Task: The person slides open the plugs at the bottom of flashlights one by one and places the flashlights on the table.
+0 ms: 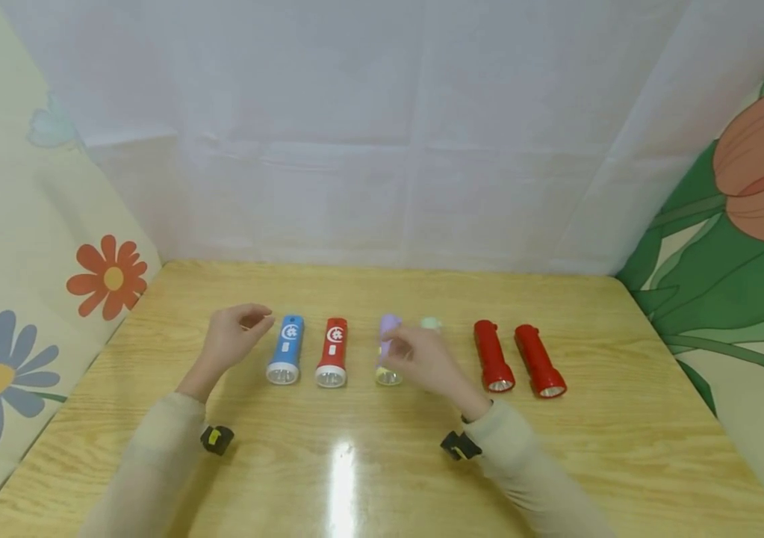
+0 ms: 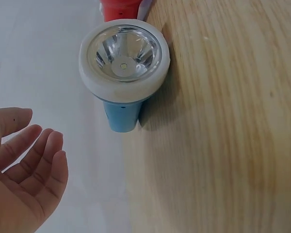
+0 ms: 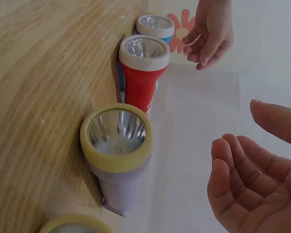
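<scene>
My left hand point(image 1: 234, 334) hovers just left of a blue flashlight point(image 1: 291, 338) with a white rim, its fingers loosely bent and holding nothing. In the left wrist view, a gap separates the fingers from that blue flashlight. Over a purple flashlight point(image 1: 389, 323) with a yellow rim is my right hand point(image 1: 429, 362), partly covering it in the head view. The right wrist view shows the right thumb and fingers apart, clear of the purple body. A red, white-rimmed flashlight point(image 1: 335, 351) lies between the hands. Behind the right hand, a pale green flashlight point(image 1: 432, 323) is mostly hidden.
Two plain red flashlights, one point(image 1: 491, 351) left of the other point(image 1: 538, 359), lie at the right of the row. The wooden table point(image 1: 274, 478) meets a white cloth point(image 1: 382, 202) behind. Flower-patterned panels point(image 1: 19, 246) flank both sides.
</scene>
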Demonstrator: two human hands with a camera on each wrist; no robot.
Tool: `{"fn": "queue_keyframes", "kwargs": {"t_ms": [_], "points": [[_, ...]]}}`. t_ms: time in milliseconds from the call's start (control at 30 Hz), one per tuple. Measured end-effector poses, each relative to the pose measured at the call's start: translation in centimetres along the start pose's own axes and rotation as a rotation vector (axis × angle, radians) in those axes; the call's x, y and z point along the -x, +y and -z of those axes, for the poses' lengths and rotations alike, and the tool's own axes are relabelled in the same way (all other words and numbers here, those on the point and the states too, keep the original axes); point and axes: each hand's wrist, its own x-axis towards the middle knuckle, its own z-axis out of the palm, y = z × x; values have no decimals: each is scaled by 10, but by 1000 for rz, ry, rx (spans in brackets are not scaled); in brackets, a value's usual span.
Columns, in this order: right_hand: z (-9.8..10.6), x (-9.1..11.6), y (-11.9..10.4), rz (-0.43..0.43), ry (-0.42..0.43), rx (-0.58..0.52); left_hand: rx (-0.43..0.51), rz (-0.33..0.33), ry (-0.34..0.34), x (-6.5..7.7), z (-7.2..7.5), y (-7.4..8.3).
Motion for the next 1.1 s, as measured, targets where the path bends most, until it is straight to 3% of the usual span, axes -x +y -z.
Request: {"fn": "queue_keyframes", "kwargs": {"t_ms": [167,433,667,1100], "points": [[-12,-10,-10,-6,-63,-39,0,44,-42,-6,1,-4],[-34,-25,-16,-94,-125,33,-29,64,-90,-14,0,-8],[-47,-36,-23,-103,-191,-27,-25,75,-125,-21,-1,-17],[-77,-48,-37,-181,-185,-25,39,143,-194,-31,0,-34]]}}
